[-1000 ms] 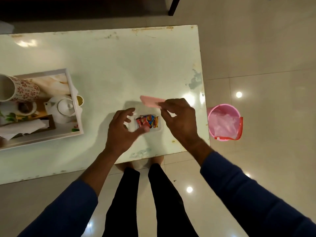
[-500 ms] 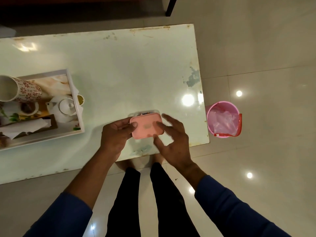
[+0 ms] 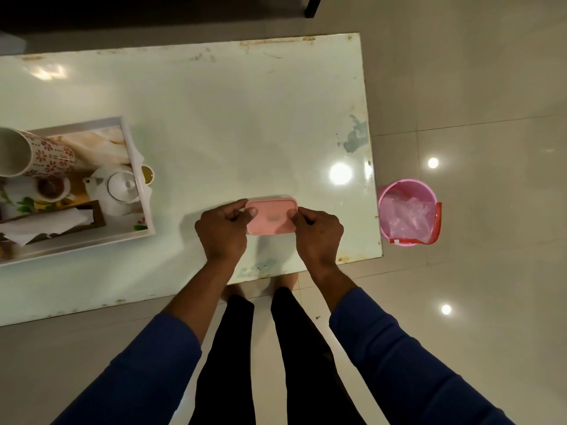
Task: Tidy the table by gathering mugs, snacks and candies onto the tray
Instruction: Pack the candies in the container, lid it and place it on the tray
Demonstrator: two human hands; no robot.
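Nearest to me I see blue sleeves and dark trouser legs, with the pale table's (image 3: 214, 118) near edge just beyond. My left hand (image 3: 221, 233) grips the left end of the pink-lidded container (image 3: 271, 216), thumb curled onto the lid; my right hand (image 3: 319, 233) pinches the right end, fingers curled over the rim. The container rests on the table, near its front edge and toward the right side, with the lid sitting flat on top, so I cannot see what is inside.

Off to the left lies the white tray (image 3: 139, 191), well apart from the container. On it I make out a white teapot (image 3: 118, 188), a flower-patterned mug (image 3: 36, 156) and a crumpled napkin (image 3: 40, 223).

On the floor right of the table stands a pink bucket (image 3: 408, 211).
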